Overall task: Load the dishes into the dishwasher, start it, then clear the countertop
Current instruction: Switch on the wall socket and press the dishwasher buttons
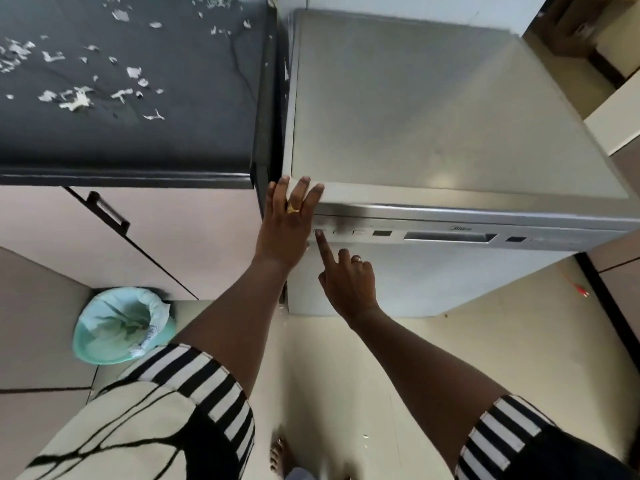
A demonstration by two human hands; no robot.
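The silver dishwasher (450, 116) stands with its door closed, its control strip (433, 235) along the top of the door. My left hand (287, 223) rests flat on the front left corner of its top, fingers straight. My right hand (346, 278) points with a straight index finger, the other fingers curled. The fingertip touches the leftmost button (319, 232) of the strip. To the left, the black countertop (138, 140) is strewn with several white scraps (76, 98). No dishes are in view.
A pale green bin (117, 327) with a liner stands on the floor at the left, below a cabinet door with a dark handle (107, 213). Cream floor tiles lie in front of the dishwasher. A small red item (578, 289) lies on the floor at right.
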